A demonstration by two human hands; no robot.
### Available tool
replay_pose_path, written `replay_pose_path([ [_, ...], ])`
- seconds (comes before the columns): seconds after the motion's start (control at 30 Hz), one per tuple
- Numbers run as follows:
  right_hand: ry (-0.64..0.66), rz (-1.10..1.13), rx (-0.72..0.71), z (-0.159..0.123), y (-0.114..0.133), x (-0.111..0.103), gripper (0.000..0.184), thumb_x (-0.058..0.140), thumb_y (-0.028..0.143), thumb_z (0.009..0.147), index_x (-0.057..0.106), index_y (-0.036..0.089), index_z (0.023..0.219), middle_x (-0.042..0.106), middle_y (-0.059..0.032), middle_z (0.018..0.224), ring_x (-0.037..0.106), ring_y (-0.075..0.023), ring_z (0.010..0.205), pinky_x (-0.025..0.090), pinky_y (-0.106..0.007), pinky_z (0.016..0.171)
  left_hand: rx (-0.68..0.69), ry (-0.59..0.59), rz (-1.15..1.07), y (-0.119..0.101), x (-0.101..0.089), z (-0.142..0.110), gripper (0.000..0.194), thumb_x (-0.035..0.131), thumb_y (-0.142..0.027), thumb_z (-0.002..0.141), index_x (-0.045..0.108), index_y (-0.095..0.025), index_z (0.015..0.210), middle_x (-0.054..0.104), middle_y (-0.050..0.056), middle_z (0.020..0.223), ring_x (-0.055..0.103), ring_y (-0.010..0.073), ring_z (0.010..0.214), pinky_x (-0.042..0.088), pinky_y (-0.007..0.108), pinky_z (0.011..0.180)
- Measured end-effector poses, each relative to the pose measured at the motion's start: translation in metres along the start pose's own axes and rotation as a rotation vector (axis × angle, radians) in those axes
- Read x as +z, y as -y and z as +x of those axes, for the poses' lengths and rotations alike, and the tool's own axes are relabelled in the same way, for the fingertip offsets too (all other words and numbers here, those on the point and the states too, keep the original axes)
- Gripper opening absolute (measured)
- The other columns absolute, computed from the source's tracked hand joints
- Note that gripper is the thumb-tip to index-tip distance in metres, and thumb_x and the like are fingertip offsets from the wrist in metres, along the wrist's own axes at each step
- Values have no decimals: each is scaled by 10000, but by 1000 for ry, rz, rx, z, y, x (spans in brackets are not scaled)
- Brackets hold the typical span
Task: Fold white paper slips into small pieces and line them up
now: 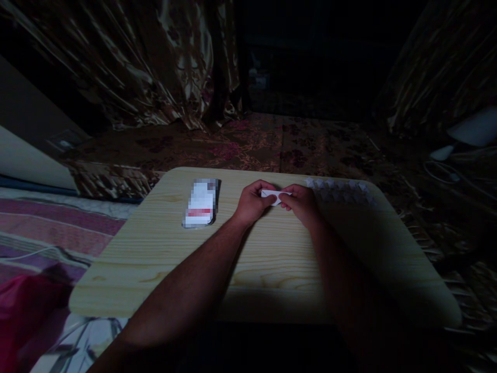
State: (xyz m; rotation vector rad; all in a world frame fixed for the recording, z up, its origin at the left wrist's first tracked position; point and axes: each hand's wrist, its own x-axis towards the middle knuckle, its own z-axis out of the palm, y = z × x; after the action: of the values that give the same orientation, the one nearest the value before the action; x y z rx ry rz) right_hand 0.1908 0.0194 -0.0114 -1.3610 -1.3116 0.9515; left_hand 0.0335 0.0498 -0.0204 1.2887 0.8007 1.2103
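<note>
My left hand (253,203) and my right hand (300,201) pinch a small folded piece of white paper (268,194) between them, over the far middle of the wooden table (272,259). Both thumbs press on its near face, while the other fingers are mostly hidden behind it. A diagonal crease shows near the paper's left end. Just right of my right hand, several small folded paper pieces (341,185) stand in two rows along the table's far edge. Dim light blurs their exact shape.
A pixelated phone-like device (201,203) with a bright screen lies left of my hands. Beyond the table is a ledge with patterned brown cloth (225,147), under shiny curtains (174,62). A striped bed cover (58,228) is at left, a white lamp-like object (473,127) at right.
</note>
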Motion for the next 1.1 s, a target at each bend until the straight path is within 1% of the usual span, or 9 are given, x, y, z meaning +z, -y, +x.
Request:
replay_pose_path([
  [0.23, -2, -2, -5, 0, 0, 1, 231, 661, 359, 710, 659, 160, 826, 631, 3, 537, 552, -120, 465, 412, -222, 462, 14, -1, -5, 3, 0, 0, 241, 756, -184, 598, 655, -163, 816, 622, -14, 688, 517, 95, 573, 383, 227, 558],
  [0.43, -30, 11, -17, -1, 1, 2, 203, 660, 356, 699, 650, 168, 776, 611, 14, 510, 552, -124, 463, 403, -225, 470, -8, 7, -21, 1, 1, 0, 247, 764, -184, 579, 655, -159, 799, 628, -12, 687, 523, 97, 574, 389, 230, 564],
  [0.6, -45, -18, -22, -2, 2, 2, 187, 646, 352, 697, 645, 178, 766, 606, 17, 510, 539, -125, 463, 402, -231, 473, 6, 19, -9, 1, 0, -1, 242, 760, -190, 590, 657, -158, 806, 638, -6, 716, 538, 101, 586, 408, 238, 581],
  [0.8, -77, -86, -69, -3, 3, 3, 158, 630, 335, 705, 651, 185, 750, 592, 15, 513, 530, -132, 473, 370, -228, 448, 30, 33, 21, 3, -1, 0, 230, 754, -187, 598, 665, -160, 809, 638, -5, 730, 535, 100, 603, 407, 234, 586],
  [0.93, -76, -106, -98, -4, 5, 3, 144, 612, 329, 723, 643, 189, 723, 577, 20, 515, 520, -128, 481, 372, -228, 463, 39, 49, 17, 4, -1, 0, 233, 757, -186, 596, 670, -162, 811, 637, -5, 737, 536, 101, 609, 410, 235, 590],
  [1.1, -98, -153, -175, -3, 2, 2, 110, 593, 297, 727, 625, 197, 695, 560, 29, 533, 502, -124, 506, 368, -227, 491, 30, 76, 6, 3, 0, -1, 241, 770, -185, 589, 667, -155, 804, 637, -2, 720, 533, 102, 598, 403, 235, 579],
])
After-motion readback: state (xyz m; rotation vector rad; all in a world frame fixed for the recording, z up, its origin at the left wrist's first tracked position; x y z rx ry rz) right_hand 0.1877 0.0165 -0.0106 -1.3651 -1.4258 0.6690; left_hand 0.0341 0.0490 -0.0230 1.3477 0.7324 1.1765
